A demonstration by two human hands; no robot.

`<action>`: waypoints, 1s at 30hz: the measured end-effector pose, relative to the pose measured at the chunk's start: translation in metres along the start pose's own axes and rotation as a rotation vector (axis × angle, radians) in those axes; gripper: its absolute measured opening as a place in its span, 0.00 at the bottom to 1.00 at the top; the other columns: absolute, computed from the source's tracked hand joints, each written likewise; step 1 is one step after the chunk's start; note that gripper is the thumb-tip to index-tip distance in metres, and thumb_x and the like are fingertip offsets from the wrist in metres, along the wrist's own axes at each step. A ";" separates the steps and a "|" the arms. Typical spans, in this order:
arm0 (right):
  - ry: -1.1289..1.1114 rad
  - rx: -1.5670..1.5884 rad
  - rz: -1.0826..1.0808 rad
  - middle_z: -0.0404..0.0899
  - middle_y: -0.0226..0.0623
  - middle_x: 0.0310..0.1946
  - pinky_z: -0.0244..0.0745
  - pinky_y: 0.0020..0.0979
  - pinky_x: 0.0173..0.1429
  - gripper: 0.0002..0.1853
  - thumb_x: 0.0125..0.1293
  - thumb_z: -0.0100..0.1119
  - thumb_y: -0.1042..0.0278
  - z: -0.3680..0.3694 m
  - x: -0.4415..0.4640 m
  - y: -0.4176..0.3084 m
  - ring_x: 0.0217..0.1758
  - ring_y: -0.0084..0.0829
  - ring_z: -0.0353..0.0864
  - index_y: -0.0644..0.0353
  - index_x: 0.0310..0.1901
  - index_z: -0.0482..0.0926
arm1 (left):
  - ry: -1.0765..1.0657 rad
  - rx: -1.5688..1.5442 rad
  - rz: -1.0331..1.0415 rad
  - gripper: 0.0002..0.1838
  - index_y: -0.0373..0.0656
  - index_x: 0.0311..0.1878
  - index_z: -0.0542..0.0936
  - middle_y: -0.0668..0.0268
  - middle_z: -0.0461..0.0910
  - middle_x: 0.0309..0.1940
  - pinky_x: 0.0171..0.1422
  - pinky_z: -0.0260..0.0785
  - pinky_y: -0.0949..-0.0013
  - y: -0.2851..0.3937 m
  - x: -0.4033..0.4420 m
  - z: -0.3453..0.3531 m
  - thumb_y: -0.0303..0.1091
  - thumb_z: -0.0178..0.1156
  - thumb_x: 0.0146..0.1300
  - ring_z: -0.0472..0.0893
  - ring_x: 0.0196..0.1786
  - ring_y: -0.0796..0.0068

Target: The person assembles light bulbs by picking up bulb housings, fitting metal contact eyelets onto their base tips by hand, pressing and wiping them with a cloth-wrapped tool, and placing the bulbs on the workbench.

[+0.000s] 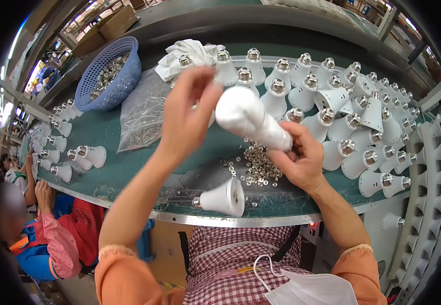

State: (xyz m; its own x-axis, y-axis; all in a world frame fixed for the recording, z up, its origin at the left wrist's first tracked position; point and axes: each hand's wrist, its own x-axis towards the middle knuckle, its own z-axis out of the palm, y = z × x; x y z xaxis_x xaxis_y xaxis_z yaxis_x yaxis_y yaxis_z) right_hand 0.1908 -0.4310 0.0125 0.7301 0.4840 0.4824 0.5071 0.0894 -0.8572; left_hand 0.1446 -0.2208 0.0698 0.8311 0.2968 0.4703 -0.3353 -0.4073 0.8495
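Near the middle of the frame, a white object (253, 119), blurred and rounded at its upper-left end, is held above the worktop (113, 175) by the right hand (304, 160); its narrower lower-right end is enclosed by the grip, with the fingers and thumb closed around it. Just beside the rounded end, the left hand (190, 112) is raised with its fingers curled and blurred; whether its grip is open or closed on something cannot be told. Below the white object, a pile of small metal caps (261, 165) is spread on the green surface, and a white bulb housing (218, 199) is laid on its side close to the front edge, its metal screw end turned to the left. Across the right of the frame, many similar housings (340, 155) are gathered, some set upright and others tipped over. At the upper left, a blue basket (124, 91) is filled with small metal parts, and beside it a clear bag (141, 114) of thin pins is placed. Above that bag, crumpled white material (172, 60) is seen. At the lower left of the frame, another person (63, 239) is seated by the same worktop.
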 end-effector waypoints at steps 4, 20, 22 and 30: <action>0.078 0.068 0.122 0.76 0.25 0.29 0.64 0.14 0.27 0.20 0.54 0.65 0.73 0.002 0.002 0.009 0.26 0.10 0.69 0.64 0.49 0.72 | -0.391 0.422 0.236 0.28 0.43 0.49 0.76 0.62 0.74 0.41 0.51 0.63 0.58 0.029 -0.087 -0.011 0.46 0.68 0.45 0.72 0.46 0.61; -0.135 0.008 0.262 0.74 0.30 0.36 0.70 0.18 0.39 0.38 0.46 0.74 0.65 0.005 -0.010 -0.023 0.35 0.16 0.70 0.67 0.57 0.65 | -0.204 0.499 0.306 0.13 0.42 0.39 0.79 0.62 0.74 0.30 0.44 0.64 0.60 -0.011 -0.111 0.015 0.27 0.64 0.46 0.73 0.40 0.61; -0.321 0.111 0.338 0.73 0.36 0.45 0.73 0.24 0.46 0.48 0.40 0.78 0.60 0.005 -0.041 -0.051 0.42 0.22 0.73 0.67 0.61 0.60 | -0.220 0.495 0.234 0.13 0.42 0.38 0.79 0.61 0.74 0.30 0.44 0.64 0.60 -0.018 -0.127 0.008 0.26 0.63 0.46 0.73 0.40 0.60; -0.364 -0.607 -0.049 0.67 0.41 0.30 0.69 0.32 0.27 0.56 0.36 0.70 0.45 0.061 -0.110 -0.067 0.30 0.37 0.71 0.67 0.65 0.55 | -0.050 0.493 0.181 0.08 0.39 0.34 0.80 0.59 0.77 0.30 0.44 0.67 0.64 -0.012 -0.113 0.017 0.20 0.55 0.51 0.74 0.37 0.59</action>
State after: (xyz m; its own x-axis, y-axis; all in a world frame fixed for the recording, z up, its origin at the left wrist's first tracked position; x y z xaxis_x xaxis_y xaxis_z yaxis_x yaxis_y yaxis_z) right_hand 0.0481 -0.4375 0.0060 0.5543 0.7616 0.3357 0.7784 -0.3316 -0.5330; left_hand 0.0622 -0.2640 0.0019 0.8034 0.1468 0.5771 -0.2371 -0.8101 0.5362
